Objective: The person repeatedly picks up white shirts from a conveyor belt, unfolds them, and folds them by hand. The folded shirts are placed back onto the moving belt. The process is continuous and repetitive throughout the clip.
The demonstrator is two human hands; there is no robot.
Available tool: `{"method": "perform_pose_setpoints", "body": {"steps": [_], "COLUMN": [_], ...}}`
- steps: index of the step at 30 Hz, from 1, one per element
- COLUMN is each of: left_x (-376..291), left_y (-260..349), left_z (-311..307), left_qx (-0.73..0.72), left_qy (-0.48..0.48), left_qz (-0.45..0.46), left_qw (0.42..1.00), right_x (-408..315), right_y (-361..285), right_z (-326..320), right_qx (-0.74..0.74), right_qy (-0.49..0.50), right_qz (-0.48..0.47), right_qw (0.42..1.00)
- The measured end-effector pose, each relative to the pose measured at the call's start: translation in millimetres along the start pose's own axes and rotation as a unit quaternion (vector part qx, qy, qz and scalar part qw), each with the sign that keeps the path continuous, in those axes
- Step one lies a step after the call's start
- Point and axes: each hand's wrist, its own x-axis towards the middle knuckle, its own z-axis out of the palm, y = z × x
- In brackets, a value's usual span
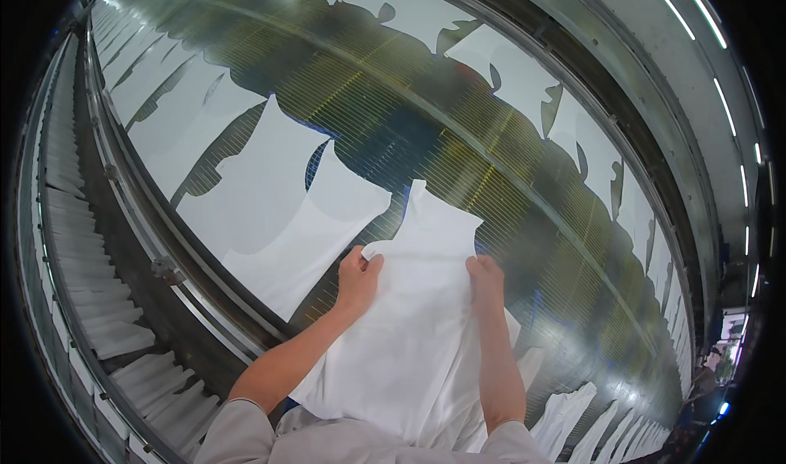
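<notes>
A white cut fabric panel, shaped like a garment piece, hangs between my two hands over the near side of a long table. My left hand pinches its left edge at a small notched corner. On the opposite edge my right hand grips the cloth with the fingers curled behind it. The panel's upper end lies on the dark table surface, which is marked with fine yellow lines. Left of it another white panel lies flat, and further cloth below my right forearm is partly hidden.
Flat white panels line the table's far side. A metal rail runs along the near left edge. Beyond it, white pieces hang in a row. More cloth pieces drape at the lower right. A person stands at the far right.
</notes>
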Motion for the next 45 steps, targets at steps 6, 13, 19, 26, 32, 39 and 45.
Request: {"method": "perform_pose_setpoints", "body": {"steps": [6, 13, 19, 26, 32, 39, 45], "left_x": [-28, -73, -28, 1, -2, -22, -30], "left_y": [24, 84, 92, 46, 15, 3, -1], "left_z": [-8, -7, 6, -1, -2, -11, -19], "left_qx": [-0.005, -0.208, -0.261, -0.218, -0.120, 0.002, 0.075], "left_qy": [-0.057, -0.151, -0.179, -0.121, -0.012, 0.010, -0.002], "left_qz": [-0.047, -0.067, -0.009, -0.018, -0.059, -0.074, -0.062], "left_qw": [0.997, 0.964, 0.949, 0.968, 0.991, 0.997, 0.995], "right_x": [-33, -84, -40, -9, -5, -21, -27], "right_y": [-18, -67, -82, -33, -2, 8, 30], "right_z": [-7, -27, 2, 19, 16, -1, -8], "right_qx": [0.034, 0.174, 0.207, 0.200, 0.117, 0.072, 0.045], "right_qy": [-0.019, -0.064, -0.070, -0.049, -0.001, 0.023, 0.034], "right_qz": [-0.042, -0.133, -0.176, -0.145, -0.070, -0.002, -0.035], "right_qw": [0.998, 0.974, 0.960, 0.968, 0.991, 0.997, 0.998]}}
